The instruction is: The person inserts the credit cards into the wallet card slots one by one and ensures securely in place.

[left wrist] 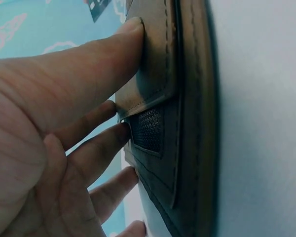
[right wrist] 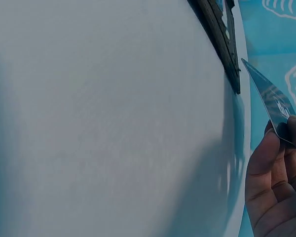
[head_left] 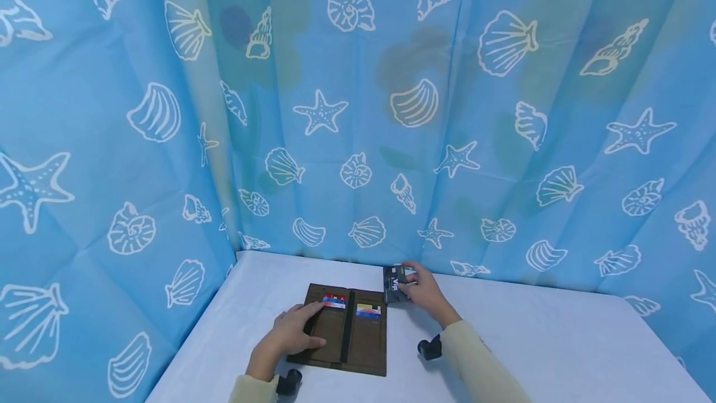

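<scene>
A brown wallet [head_left: 366, 344] lies spread flat on the white table, with a dark strap [head_left: 347, 328] running down its middle. A red and blue card [head_left: 334, 301] pokes out of its left slot and a yellow and blue card [head_left: 368, 311] out of its right one. My left hand [head_left: 293, 329] rests on the wallet's left half, thumb and fingers extended; the left wrist view shows the thumb lying on the leather cover [left wrist: 153, 59]. Past the wallet's far right corner, my right hand [head_left: 426, 291] pinches a dark card marked VIP [head_left: 394, 285] by its edge, raised off the table.
The white table [head_left: 559, 341] spreads to the right of the wallet. A blue curtain [head_left: 358, 111] with white shells and starfish hangs behind the table and along its left side. Black wrist-worn devices [head_left: 429, 348] sit at both sleeves.
</scene>
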Demonstrator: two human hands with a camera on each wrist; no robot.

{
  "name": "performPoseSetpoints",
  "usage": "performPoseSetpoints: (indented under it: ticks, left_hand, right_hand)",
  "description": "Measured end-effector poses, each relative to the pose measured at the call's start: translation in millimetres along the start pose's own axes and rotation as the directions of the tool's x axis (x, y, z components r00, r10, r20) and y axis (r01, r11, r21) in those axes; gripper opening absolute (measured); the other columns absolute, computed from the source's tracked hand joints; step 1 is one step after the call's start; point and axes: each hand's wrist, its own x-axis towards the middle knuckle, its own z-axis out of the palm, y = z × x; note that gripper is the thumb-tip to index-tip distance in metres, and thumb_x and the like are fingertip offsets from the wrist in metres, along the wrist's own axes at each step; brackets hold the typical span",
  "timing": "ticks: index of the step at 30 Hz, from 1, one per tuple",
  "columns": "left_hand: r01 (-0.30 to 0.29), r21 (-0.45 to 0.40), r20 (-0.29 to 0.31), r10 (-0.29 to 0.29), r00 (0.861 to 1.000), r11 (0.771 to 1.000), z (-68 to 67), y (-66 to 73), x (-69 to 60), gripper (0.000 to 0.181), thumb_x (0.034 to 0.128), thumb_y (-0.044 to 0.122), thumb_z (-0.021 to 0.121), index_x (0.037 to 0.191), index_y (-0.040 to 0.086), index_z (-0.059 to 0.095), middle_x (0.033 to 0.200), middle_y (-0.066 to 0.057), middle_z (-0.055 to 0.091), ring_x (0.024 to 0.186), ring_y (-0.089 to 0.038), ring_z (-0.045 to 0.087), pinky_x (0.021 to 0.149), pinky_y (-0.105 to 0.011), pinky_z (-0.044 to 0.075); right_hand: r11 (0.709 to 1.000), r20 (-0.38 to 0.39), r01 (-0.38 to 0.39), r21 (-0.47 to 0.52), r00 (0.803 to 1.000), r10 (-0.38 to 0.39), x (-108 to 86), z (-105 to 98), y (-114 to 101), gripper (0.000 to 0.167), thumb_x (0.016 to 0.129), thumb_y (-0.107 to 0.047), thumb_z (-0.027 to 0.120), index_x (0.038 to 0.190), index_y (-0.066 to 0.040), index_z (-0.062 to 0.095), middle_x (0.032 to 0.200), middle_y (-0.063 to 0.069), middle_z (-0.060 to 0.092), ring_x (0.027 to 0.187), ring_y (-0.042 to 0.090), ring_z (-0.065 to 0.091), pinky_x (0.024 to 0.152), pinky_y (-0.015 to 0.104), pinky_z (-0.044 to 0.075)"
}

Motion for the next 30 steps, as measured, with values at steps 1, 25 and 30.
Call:
performPoseSetpoints:
  ticks: [1,25,30]
  left_hand:
    - [-0.002,-0.003,0.000,0.002,1.000,1.000,0.1,0.3,-0.6,0.075,0.0778,0.028,0.084,0.143,0.014,0.052,0.146,-0.014,0.052,0.140,-0.043,0.039,0.115,-0.068,0.024]
    - [0.005,-0.036,0.005,-0.005,1.000,0.999,2.8,-2.3,1.9,0.075,0.0773,0.028,0.085,0.144,0.017,0.051,0.147,-0.012,0.052,0.141,-0.042,0.037,0.117,-0.067,0.021]
    - [0.007,-0.034,0.001,-0.007,1.000,0.999,0.5,-2.9,0.4,0.075,0.0773,0.028,0.085,0.144,0.018,0.052,0.147,-0.011,0.052,0.141,-0.042,0.037,0.117,-0.066,0.021]
  right_hand:
    - [1.000,0.003,0.002,0.002,1.000,-0.002,0.7,1.5,-0.8,0.054,0.093,-0.005,0.063,0.144,-0.012,0.045,0.109,0.014,0.061,0.094,0.024,0.061,0.066,0.031,0.058]
    - [0.938,0.120,0.205,-0.279,0.977,-0.177,16.3,40.7,-17.9,0.054,0.089,-0.010,0.071,0.140,-0.015,0.054,0.100,0.007,0.062,0.087,0.019,0.058,0.073,0.033,0.054]
    - [0.943,0.125,0.169,-0.288,0.983,-0.138,18.1,45.5,-18.2,0.052,0.090,-0.014,0.071,0.139,-0.018,0.055,0.100,0.007,0.062,0.086,0.020,0.058,0.075,0.034,0.054]
